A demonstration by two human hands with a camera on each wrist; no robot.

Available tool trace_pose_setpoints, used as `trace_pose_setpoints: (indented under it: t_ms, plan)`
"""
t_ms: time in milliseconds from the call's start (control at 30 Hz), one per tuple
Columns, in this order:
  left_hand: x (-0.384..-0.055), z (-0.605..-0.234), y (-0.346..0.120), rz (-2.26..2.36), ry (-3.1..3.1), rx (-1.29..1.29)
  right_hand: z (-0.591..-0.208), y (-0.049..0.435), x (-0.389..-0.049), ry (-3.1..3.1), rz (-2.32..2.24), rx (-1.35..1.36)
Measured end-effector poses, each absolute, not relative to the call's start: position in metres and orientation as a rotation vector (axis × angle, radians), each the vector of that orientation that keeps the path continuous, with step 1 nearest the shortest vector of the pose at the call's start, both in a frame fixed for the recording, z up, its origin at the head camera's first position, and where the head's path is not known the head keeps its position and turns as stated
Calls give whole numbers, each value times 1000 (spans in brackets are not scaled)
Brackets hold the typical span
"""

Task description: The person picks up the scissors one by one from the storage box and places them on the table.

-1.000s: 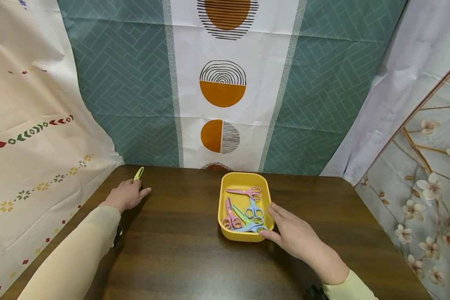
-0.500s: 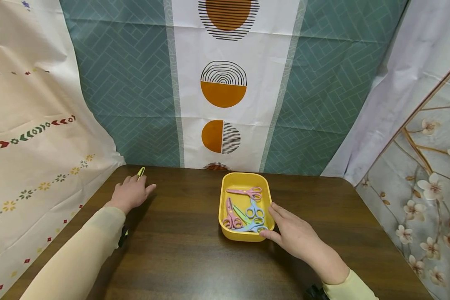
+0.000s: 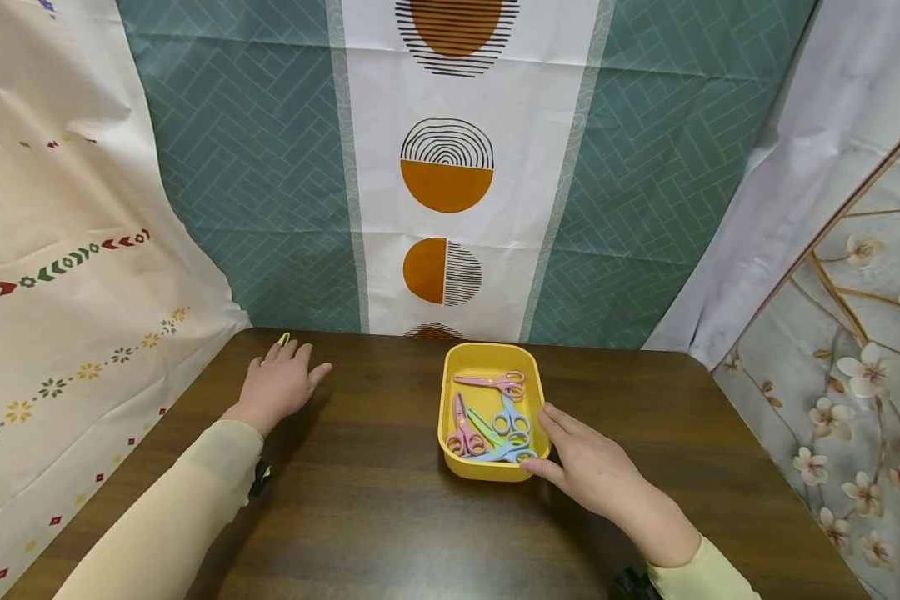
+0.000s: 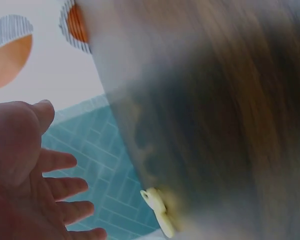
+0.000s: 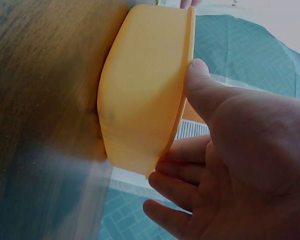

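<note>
My left hand (image 3: 277, 390) is at the table's far left, fingers spread and straight, holding nothing. Just beyond its fingertips shows a yellow-green looped piece (image 3: 284, 338), like a scissors handle; the hand hides the rest in the head view. In the left wrist view this yellow-green item (image 4: 160, 212) lies by the table edge, apart from the fingers. My right hand (image 3: 596, 468) rests against the yellow tray (image 3: 495, 472), thumb on the near rim and fingers along its right side. Inside lie pink scissors (image 3: 495, 383), more pink scissors (image 3: 463, 435), blue scissors (image 3: 508, 418) and green scissors (image 3: 483, 425).
The dark wooden table (image 3: 360, 500) reaches back to a teal and white patterned curtain (image 3: 270, 208). A cream cloth (image 3: 82, 333) hangs along the left side, and a flowered cloth (image 3: 855, 400) along the right.
My left hand has drawn slightly right, its fingers coming away from the yellow-green looped piece and spreading. My right hand and the tray have stayed in place.
</note>
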State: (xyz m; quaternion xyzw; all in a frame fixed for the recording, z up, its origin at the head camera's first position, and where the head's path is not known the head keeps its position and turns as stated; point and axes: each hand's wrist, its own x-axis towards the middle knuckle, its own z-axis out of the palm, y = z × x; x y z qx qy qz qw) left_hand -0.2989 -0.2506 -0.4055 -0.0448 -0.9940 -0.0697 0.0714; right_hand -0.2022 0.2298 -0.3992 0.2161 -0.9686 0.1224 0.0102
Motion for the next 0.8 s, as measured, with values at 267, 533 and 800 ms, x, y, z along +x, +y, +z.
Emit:
trace_pose_setpoints:
  t_ms: [267, 533, 800]
  plan:
    - [-291, -400, -229, -200, -2931, -188, -398, 230, -204, -3020, 381, 672]
    - [-282, -395, -205, -211, -2899, -260, -398, 230, -203, -3012, 373, 682]
    - [-273, -393, -179, -221, -2837, -354, -398, 229, -202, -3031, 381, 660]
